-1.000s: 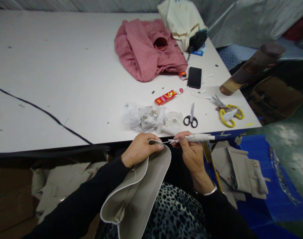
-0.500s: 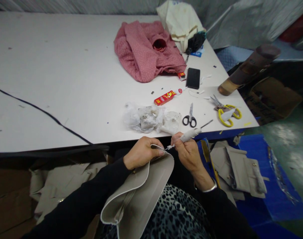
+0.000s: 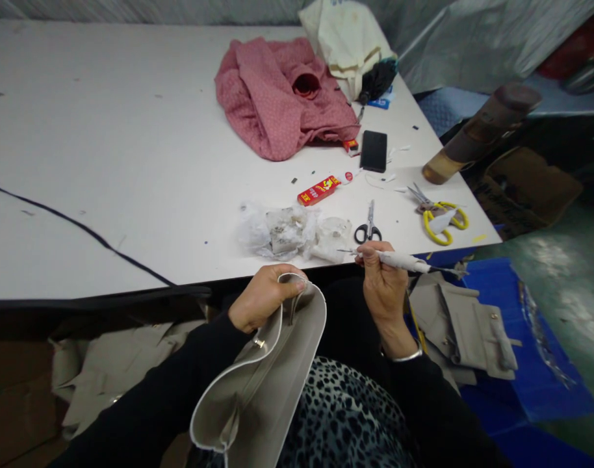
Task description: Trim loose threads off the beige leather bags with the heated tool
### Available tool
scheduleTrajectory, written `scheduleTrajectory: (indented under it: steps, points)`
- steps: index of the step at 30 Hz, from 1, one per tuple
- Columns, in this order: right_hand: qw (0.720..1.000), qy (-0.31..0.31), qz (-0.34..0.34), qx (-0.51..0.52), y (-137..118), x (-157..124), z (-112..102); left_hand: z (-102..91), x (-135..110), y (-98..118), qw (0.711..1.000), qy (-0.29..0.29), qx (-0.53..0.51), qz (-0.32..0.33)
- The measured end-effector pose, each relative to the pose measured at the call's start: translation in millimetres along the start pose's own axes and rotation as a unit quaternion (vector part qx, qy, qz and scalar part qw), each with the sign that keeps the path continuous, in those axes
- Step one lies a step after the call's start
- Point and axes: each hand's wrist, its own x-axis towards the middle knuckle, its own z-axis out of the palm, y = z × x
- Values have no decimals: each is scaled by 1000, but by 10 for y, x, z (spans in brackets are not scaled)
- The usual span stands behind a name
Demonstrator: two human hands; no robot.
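Observation:
My left hand (image 3: pixel 260 296) is closed on the upper edge of a beige leather bag piece (image 3: pixel 294 351), thumb on the near side. The piece hangs open and curved over my lap, showing pale edges and a small metal clasp (image 3: pixel 259 342). My right hand (image 3: pixel 385 286) pinches a thin-tipped tool with a white wrapped handle (image 3: pixel 401 260), held apart from the bag piece. One slim tip points left over the table edge, and a darker tip sticks out to the right. Just beyond lie a crumpled clear plastic bundle (image 3: pixel 290 231) and black-handled scissors (image 3: pixel 368 232).
On the white table (image 3: pixel 106 117) are yellow-handled scissors (image 3: pixel 442 224), a red packet (image 3: pixel 319 190), a black phone (image 3: pixel 374 151), pink cloth (image 3: pixel 262 97) and a brown bottle (image 3: pixel 477 136). Beige pieces lie at lower left (image 3: pixel 106 364) and on blue sheeting (image 3: pixel 545 370) at right.
My right hand has drawn the tool away to the right from the bag piece's edge and turned it nearly level. The left hand keeps its hold, moving slightly left.

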Motion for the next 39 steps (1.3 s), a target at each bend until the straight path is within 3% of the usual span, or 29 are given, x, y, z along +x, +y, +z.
scheduleTrajectory:
  steps: [7, 15, 17, 19, 23, 29, 39]
  points:
    - [997, -49, -27, -55, 66, 106, 32, -43, -23, 57, 1000, 6, -7, -27]
    - [974, -92, -152, -143, -90, 101, -4, -53, -37, 49, 995, -12, -82, -64]
    - [985, -77, -122, -92, -178, 38, -11, -61, -38, 43, 993, -13, -94, -67]
    - [996, -82, -45, -4, -256, -32, 11, -69, -39, 39, 991, -22, -109, -70]
    - [980, -143, 71, 121, -294, -127, 102, -83, -39, 36, 986, -39, -136, -91]
    - [971, -157, 86, 161, -225, -145, 158, -94, -38, 25, 982, -46, -150, -103]
    - [973, -192, 63, 114, -244, -162, 172, -65, -45, -28, 981, -39, -172, -82]
